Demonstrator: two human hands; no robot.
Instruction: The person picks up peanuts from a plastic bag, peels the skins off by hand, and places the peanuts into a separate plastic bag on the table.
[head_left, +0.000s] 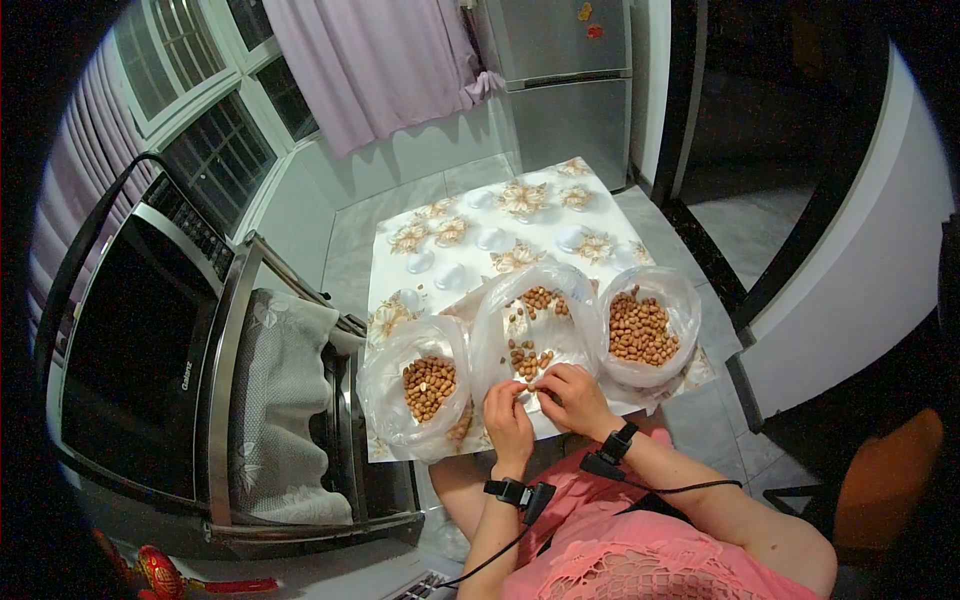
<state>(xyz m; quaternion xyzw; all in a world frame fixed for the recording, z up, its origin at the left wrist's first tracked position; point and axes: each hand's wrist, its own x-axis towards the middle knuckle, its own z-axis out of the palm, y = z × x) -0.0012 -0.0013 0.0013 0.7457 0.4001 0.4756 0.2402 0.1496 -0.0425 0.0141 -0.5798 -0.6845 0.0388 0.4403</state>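
Note:
My left hand (508,420) and my right hand (576,402) meet at the near edge of the middle plastic bag (487,350). The fingers of both are pinched together, tips almost touching. Anything between them is too small to make out. Just beyond the fingertips lies a small group of shelled peanuts (528,359), and a second loose group (540,300) is farther back in the same bag. On the left, an opened plastic bag (382,385) holds a pile of peanuts (428,390). The right bag (687,305) holds a larger pile (642,332).
The bags stand along the near side of a table with a flowered cloth (480,215). A black-fronted oven (135,350) and a metal rack with a lace cover (280,400) are close on the left. Cables run from straps on both wrists. A fridge (565,120) stands behind.

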